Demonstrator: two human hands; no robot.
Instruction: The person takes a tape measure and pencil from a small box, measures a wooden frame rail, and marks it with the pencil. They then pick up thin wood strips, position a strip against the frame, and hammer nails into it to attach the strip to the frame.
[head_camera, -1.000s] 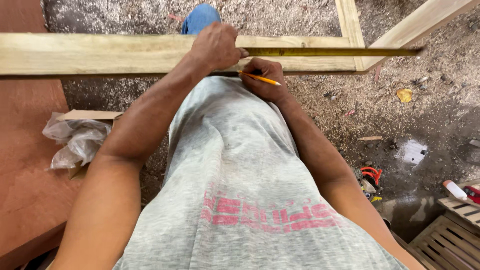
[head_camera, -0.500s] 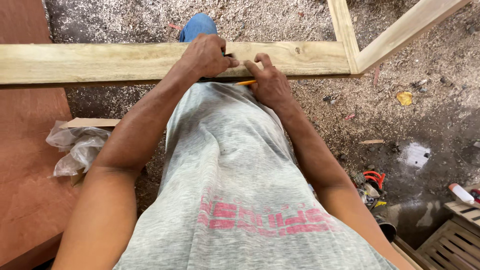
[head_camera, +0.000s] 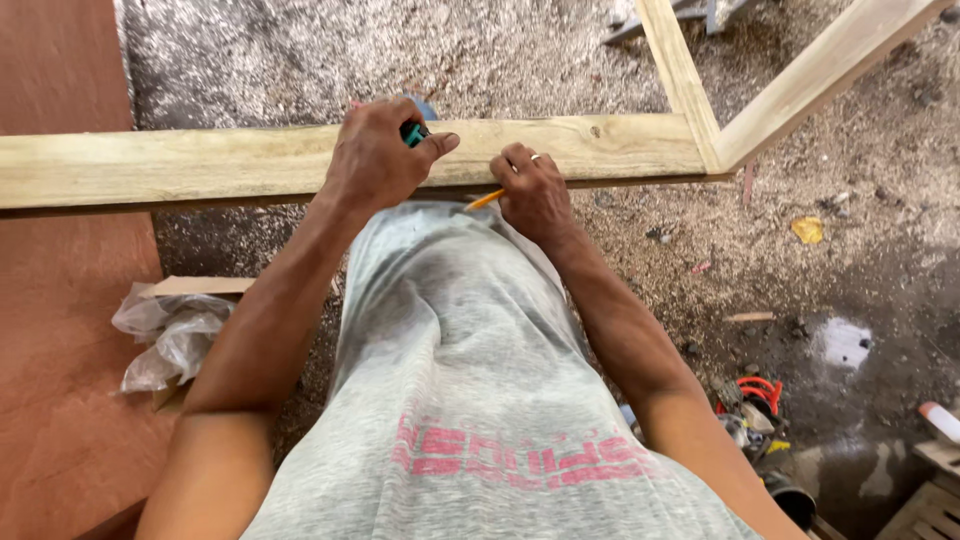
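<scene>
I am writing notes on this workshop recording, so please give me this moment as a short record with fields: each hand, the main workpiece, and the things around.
left hand: rests on the wooden beam, closed around a small teal and black object
right hand: holds a yellow pencil at the beam's near edge; ring on one finger
wooden beam: pale, lies crosswise, joined at its right end to other pale bars
floor: covered with sawdust
plastic bag: crumpled, lower left
reddish board: along the left side
</scene>
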